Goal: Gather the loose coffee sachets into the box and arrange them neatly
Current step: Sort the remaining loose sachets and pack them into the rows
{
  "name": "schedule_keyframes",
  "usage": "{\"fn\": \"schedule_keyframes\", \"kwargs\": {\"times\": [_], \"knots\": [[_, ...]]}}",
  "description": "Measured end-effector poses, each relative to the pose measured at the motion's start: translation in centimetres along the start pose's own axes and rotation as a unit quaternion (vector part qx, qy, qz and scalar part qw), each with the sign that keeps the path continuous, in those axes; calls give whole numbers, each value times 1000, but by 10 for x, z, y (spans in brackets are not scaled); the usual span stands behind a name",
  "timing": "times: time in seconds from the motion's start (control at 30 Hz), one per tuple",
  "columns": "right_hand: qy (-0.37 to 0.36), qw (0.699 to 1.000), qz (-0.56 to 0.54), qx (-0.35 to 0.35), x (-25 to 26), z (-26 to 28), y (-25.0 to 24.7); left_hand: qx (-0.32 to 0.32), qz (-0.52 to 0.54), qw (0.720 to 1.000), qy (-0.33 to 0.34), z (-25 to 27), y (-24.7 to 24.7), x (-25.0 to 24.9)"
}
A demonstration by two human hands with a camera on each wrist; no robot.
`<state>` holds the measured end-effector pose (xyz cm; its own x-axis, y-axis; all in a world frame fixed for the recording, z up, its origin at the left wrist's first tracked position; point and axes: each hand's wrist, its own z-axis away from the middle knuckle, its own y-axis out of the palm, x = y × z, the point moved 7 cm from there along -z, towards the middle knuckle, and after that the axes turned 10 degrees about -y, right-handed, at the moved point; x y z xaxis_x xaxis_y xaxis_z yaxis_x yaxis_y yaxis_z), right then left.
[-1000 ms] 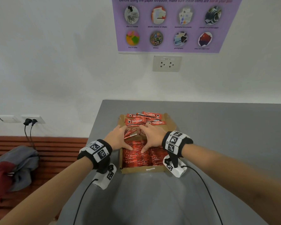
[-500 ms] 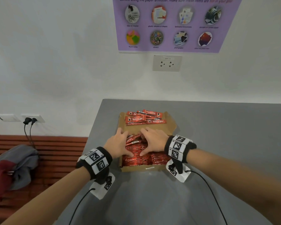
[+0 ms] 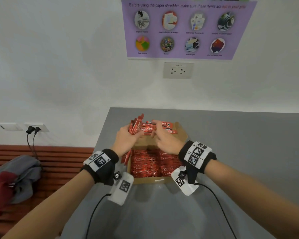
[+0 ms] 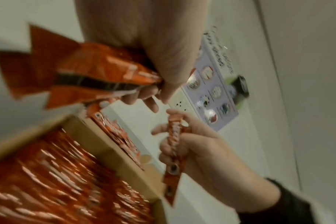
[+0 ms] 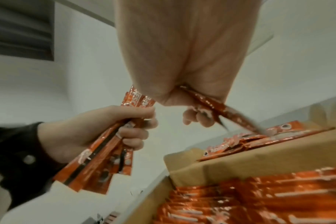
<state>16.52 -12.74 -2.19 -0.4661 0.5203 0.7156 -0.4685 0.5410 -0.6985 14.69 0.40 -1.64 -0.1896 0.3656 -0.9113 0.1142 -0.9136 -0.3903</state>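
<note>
An open cardboard box sits on the grey table, its near half packed with rows of red coffee sachets. Loose sachets lie on the box's far flap. My left hand grips a bundle of several sachets upright over the flap; the bundle also shows in the right wrist view. My right hand pinches a sachet above the loose pile. The left wrist view shows that sachet in the right hand.
The grey table stretches right and toward me. A white wall with a socket and a purple poster stands behind. Left of the table lies a wooden bench with a grey and red garment.
Both hands left the packed rows in the near half and moved up to the far flap. The left hand now holds a raised bundle, and the right hand has picked a sachet.
</note>
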Motion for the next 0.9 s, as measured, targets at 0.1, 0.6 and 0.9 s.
{"fn": "schedule_keyframes", "kwargs": {"times": [0.1,0.6,0.9], "knots": [[-22,998,-49,-22,13,1,-1,50,59,997,7,3,17,-8],[-35,997,27,-62,1,15,-14,0,101,995,-22,8,5,10],[1,998,55,-25,-17,35,-12,140,-204,969,3,26,19,21]]}}
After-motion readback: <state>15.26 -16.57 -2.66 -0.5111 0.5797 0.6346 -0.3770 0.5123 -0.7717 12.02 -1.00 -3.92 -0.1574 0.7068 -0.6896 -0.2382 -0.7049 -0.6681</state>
